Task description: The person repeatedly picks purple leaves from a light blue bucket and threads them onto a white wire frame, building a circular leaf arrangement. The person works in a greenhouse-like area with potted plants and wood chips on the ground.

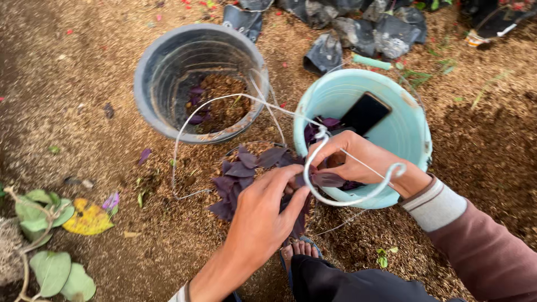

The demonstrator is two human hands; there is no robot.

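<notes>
A single head-worn camera looks steeply down, close above the person's own hands, onto husk-strewn ground (84, 72); far edge lies at top.

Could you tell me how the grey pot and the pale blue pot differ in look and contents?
The grey pot is dark and grimy; the pale blue pot is light turquoise and cleaner. The grey pot holds soil with a few purple leaves; the pale blue pot holds a black phone and purple leaves. The right hand reaches into the pale blue pot; no hand touches the grey pot. Both are round plastic pots on husk-covered ground.
</notes>
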